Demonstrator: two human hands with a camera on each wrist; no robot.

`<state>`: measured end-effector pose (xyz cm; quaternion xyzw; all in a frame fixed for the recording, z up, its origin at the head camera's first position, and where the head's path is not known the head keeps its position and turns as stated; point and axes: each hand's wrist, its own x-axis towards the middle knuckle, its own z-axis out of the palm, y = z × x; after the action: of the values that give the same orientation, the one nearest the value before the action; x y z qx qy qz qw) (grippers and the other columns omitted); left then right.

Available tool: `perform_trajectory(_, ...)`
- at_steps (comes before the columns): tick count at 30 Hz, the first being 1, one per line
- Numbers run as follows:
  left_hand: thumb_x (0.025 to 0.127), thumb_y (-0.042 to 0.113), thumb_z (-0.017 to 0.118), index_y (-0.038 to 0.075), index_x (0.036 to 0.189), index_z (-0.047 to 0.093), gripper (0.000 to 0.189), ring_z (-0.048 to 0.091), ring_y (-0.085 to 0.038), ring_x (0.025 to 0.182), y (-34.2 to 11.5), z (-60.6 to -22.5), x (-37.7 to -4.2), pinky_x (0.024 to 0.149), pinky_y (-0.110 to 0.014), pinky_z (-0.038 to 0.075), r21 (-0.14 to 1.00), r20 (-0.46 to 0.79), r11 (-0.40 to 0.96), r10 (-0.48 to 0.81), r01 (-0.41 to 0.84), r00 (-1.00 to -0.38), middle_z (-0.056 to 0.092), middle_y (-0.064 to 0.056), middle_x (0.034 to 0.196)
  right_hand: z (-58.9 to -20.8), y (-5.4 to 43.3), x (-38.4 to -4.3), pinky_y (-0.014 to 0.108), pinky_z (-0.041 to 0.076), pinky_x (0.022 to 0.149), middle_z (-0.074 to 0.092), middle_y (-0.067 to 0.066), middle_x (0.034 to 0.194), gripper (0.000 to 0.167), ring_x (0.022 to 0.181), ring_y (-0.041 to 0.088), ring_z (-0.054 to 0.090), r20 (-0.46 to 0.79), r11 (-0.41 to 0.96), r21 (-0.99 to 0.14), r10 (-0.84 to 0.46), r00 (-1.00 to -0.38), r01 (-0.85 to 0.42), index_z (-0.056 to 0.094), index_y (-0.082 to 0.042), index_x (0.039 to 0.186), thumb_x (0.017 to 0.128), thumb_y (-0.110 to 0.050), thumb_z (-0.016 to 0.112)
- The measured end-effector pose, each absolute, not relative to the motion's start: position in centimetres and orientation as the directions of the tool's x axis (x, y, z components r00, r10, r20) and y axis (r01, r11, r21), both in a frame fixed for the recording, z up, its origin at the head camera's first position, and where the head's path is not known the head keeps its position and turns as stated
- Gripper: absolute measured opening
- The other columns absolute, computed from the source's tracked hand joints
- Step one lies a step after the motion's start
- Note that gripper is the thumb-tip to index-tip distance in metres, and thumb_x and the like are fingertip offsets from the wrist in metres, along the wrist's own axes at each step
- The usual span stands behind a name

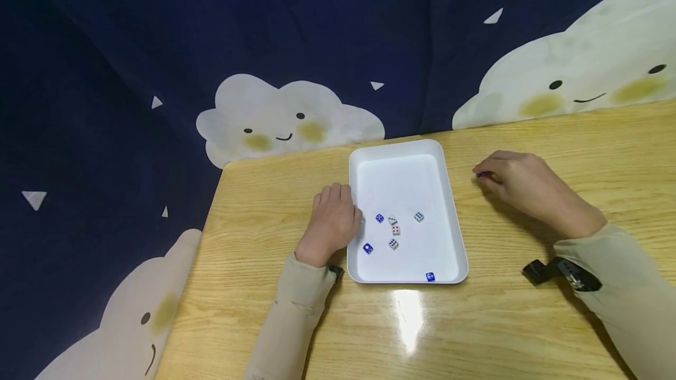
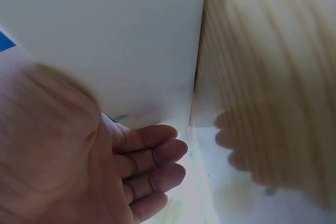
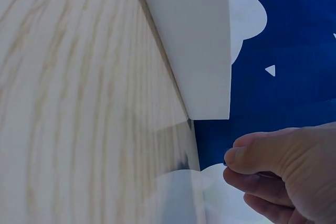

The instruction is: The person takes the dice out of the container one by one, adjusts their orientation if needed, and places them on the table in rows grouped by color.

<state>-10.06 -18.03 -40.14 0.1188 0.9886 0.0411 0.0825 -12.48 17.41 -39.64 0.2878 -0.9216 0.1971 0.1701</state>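
A white rectangular tray (image 1: 401, 183) lies on the table with several small dice in it, some white and some blue. My left hand (image 1: 334, 223) holds the tray's left wall, the thumb over the rim. In the left wrist view its fingers (image 2: 163, 177) lie loosely bent along the outside of the wall, and the thumb is hidden. Right of the tray, just above the table, my right hand (image 1: 520, 183) pinches a blue die (image 1: 482, 174) between thumb and fingers. The right wrist view shows the right hand (image 3: 278, 174) with that die almost wholly covered.
Among the dice in the tray, a blue die (image 1: 430, 277) sits by the near wall and a white die (image 1: 419, 216) to the right. Behind the wooden table (image 1: 274, 210) hangs a dark blue curtain (image 1: 338, 28) with clouds. A black wrist strap (image 1: 578, 274) is on the right sleeve.
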Motion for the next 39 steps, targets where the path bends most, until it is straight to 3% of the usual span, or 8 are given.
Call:
perform_trajectory(13,0.104,0.025,0.038,0.001,0.115,0.047,0.027,0.04,-0.028,0.1,-18.1,-40.3,-10.1,0.096,-0.042,0.037,0.102,-0.14,0.967,0.247,0.234,-0.959,0.047,-0.011,0.106,-40.3,17.4,-12.6,0.052,0.059,0.079,0.077,0.014,0.097,0.015,0.089,0.033,0.075,0.375,0.776,-0.274,-0.457,-0.806,-0.567,0.079,-0.002,0.096,0.081,0.0,0.08)
perform_trajectory(39,0.105,0.025,0.038,0.002,0.116,0.047,0.027,0.04,-0.027,0.1,-18.0,-40.1,-10.1,0.095,-0.041,0.037,0.091,-0.158,0.97,0.239,0.227,-0.958,0.046,-0.01,0.106,-41.2,17.6,-12.9,0.051,0.059,0.075,0.077,0.01,0.092,0.014,0.084,0.029,0.075,0.341,0.761,-0.273,-0.495,-0.799,-0.588,0.079,-0.006,0.093,0.081,0.0,0.079)
